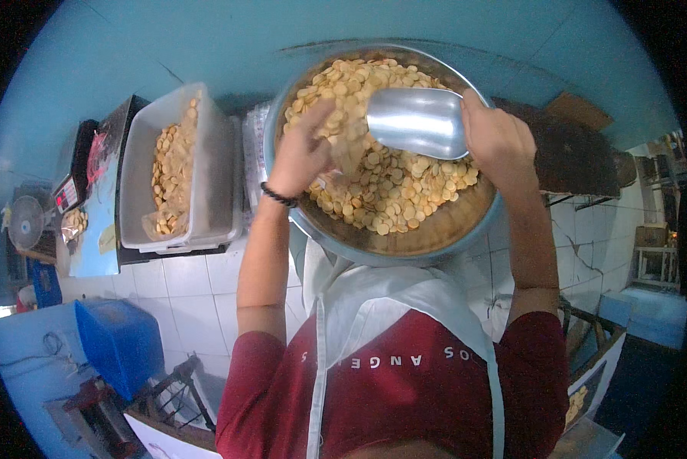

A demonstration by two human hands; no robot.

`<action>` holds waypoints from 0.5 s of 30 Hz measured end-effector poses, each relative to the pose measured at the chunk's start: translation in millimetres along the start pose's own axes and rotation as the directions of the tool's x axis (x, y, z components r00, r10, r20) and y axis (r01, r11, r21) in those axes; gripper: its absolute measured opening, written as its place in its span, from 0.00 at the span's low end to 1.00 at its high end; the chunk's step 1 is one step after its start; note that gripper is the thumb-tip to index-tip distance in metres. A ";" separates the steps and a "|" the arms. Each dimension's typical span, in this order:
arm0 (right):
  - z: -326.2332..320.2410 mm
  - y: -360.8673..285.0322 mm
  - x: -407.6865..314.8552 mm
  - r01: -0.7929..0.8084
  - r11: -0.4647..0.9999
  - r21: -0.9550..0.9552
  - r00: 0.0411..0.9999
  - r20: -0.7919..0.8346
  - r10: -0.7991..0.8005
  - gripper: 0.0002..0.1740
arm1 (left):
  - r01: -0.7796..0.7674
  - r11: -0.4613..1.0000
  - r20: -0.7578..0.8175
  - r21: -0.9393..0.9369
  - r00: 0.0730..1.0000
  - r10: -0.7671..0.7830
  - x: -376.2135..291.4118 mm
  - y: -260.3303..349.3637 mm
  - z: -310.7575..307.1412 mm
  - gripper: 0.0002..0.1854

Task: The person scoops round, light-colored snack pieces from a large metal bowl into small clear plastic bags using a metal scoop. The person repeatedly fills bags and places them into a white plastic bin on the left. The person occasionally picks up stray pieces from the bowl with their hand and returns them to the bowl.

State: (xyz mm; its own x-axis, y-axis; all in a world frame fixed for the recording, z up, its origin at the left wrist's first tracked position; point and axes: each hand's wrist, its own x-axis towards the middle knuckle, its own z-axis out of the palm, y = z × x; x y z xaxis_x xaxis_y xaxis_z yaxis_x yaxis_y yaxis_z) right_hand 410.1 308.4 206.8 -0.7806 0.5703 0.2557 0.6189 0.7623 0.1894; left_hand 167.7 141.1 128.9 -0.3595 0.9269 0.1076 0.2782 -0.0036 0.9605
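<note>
A large round metal basin holds a heap of small round pale-yellow cookies or crackers. My right hand grips the end of a shiny metal scoop, which lies tilted over the heap at the basin's right side. My left hand, with a dark beaded bracelet at the wrist, is over the left part of the heap and blurred. Under its fingers is what looks like a clear plastic bag; how firmly it is held cannot be told.
Left of the basin stands a translucent plastic bin with filled clear bags. Beyond it are a digital scale and one small filled bag. A blue plastic bin is at lower left, a fan at far left. A tiled wall borders the basin.
</note>
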 end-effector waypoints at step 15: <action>273.6 -105.3 -64.6 -0.210 0.913 0.350 0.880 0.475 0.020 0.36 | -0.089 0.996 -0.441 -0.005 0.894 0.077 -88.1 90.2 -82.5 0.32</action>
State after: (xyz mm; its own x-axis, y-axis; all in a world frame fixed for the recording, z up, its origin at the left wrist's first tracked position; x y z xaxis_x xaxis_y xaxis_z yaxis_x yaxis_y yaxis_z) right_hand 371.6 275.0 -89.0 -0.7154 0.6625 -0.2219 0.6986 0.6833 -0.2123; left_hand 151.0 28.1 227.2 -0.6926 0.6633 0.2835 0.3046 -0.0874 0.9485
